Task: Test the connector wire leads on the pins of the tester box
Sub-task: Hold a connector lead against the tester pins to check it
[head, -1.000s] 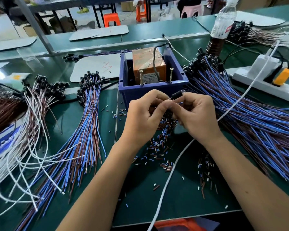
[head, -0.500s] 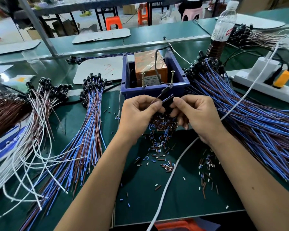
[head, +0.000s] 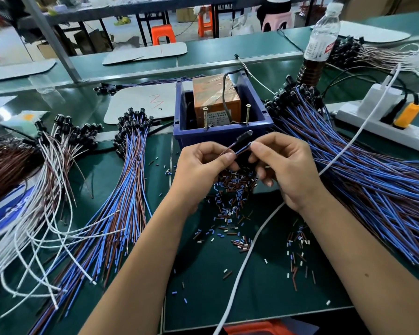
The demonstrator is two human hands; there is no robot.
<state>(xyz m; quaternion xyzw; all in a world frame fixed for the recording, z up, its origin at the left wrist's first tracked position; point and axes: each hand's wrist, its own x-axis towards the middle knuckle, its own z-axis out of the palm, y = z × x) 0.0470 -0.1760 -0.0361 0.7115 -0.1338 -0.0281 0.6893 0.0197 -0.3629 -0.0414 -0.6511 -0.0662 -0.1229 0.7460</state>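
While the blue tester box (head: 221, 134) is standing on the green table (head: 264, 286), both hands are holding one connector wire (head: 237, 145) just in front of its near wall. The left hand (head: 203, 165) is pinching the brown lead between thumb and forefinger, and the fingers (head: 259, 147) of the right hand (head: 286, 168) are pinching the blue lead. The black connector end is pointing up toward the two screw pins (head: 205, 117), not touching them. Cut insulation bits (head: 232, 189) are lying in front of the box.
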